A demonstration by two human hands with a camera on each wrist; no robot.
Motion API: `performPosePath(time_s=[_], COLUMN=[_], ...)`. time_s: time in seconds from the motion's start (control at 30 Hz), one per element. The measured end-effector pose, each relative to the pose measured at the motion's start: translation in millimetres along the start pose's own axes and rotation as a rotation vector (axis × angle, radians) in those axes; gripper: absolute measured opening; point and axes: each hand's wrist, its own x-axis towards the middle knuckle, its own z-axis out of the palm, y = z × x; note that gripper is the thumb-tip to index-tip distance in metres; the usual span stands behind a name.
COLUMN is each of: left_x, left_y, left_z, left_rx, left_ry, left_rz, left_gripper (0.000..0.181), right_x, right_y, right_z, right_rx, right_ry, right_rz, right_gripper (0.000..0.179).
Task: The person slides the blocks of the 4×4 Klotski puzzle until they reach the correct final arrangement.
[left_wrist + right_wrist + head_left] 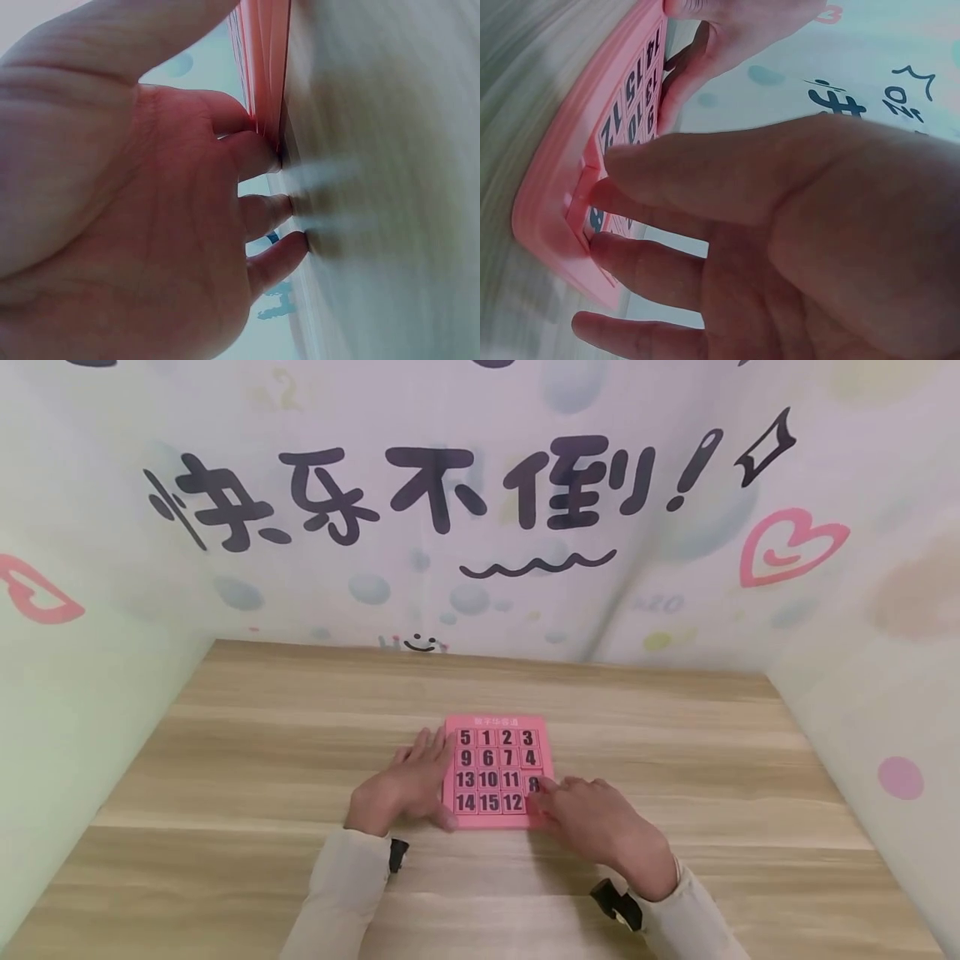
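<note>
A pink number sliding puzzle (499, 821) lies flat on the wooden table, its top row reading 5, 1, 2, 3. Along its left edge rests my left hand (408, 787), thumb at the near left corner and the other fingers spread beside the frame. In the left wrist view the fingertips (279, 259) reach down to the tabletop by the puzzle's side. My right hand (600, 822) touches the 8 tile (533, 784) with its fingertips, partly covering it. That tile sits slightly low in the right column, below the 4 tile (530, 758). The bottom right corner shows a recess.
The wooden table (262, 718) meets a printed wall cloth (450, 602) at the back, with pale side walls left and right. Black bands (617, 903) are worn at both wrists over light sleeves (330, 893).
</note>
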Motion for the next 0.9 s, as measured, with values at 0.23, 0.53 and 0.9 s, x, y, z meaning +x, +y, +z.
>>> performPosePath(time_s=[0.23, 0.53, 0.9], left_x=[1.8, -0.5, 1.0], left_y=[0.5, -0.4, -1.9], left_z=[-1.2, -0.8, -2.3], left_rx=[-0.001, -0.003, -0.006], left_ry=[0.003, -0.008, -0.001], left_rz=[0.000, -0.008, 0.009], left_gripper=[0.124, 0.124, 0.124], right_x=[0.3, 2.1, -0.1], right_y=[0.9, 1.5, -0.4], right_z=[-0.6, 2.2, -1.9], right_rx=[0.026, 0.028, -0.016], right_ry=[-0.010, 0.010, -0.061], right_rz=[0.006, -0.012, 0.000], right_gripper=[0.035, 0.036, 0.042])
